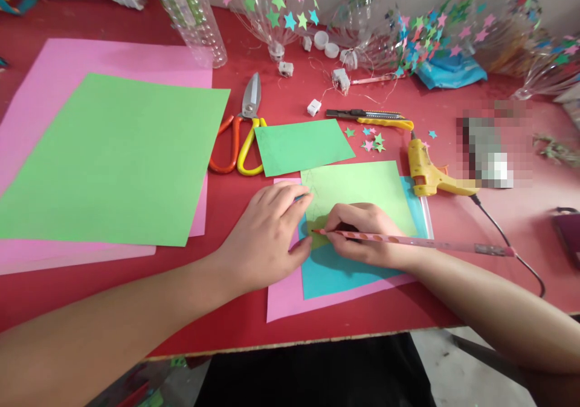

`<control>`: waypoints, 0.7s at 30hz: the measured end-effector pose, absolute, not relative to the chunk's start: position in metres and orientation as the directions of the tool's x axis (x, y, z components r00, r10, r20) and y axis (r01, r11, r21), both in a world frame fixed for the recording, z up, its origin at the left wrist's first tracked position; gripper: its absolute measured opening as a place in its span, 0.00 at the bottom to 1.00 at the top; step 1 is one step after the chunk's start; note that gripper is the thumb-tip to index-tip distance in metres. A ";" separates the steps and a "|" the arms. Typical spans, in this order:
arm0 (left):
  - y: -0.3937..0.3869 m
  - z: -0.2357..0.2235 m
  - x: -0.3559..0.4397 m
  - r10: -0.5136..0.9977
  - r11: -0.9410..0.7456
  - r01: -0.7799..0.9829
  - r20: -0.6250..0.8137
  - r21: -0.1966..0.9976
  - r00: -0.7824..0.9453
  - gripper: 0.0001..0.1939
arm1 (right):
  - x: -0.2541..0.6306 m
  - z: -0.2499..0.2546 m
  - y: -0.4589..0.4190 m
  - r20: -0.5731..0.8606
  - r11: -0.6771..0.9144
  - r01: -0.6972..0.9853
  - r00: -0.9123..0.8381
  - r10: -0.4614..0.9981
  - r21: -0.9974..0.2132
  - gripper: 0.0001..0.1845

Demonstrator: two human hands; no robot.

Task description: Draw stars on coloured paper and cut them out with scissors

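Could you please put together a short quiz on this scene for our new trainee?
1. Which hand holds the pink pencil?
2. True or false: the yellow glue gun lies to the right of the scissors.
3. Fill in the gap: the light green sheet under the pencil tip partly covers a ____ sheet, which in turn partly covers a pink sheet.

Key:
1. The right hand.
2. True.
3. Blue.
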State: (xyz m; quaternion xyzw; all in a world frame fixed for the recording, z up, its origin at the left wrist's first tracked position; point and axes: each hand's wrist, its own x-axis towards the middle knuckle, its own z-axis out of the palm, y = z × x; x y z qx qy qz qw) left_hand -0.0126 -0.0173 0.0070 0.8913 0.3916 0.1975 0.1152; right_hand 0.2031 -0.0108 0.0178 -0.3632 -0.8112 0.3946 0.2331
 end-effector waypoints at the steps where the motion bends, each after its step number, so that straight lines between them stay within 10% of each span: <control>1: -0.017 0.007 -0.013 0.743 -0.667 0.652 0.261 0.361 0.616 0.22 | 0.203 0.018 -0.011 0.088 0.423 0.408 -0.627 0.774 -0.809 0.04; 21: -0.018 0.007 -0.013 0.745 -0.665 0.652 0.255 0.364 0.617 0.23 | 0.205 0.017 -0.013 0.136 0.397 0.457 -0.504 0.853 -0.796 0.09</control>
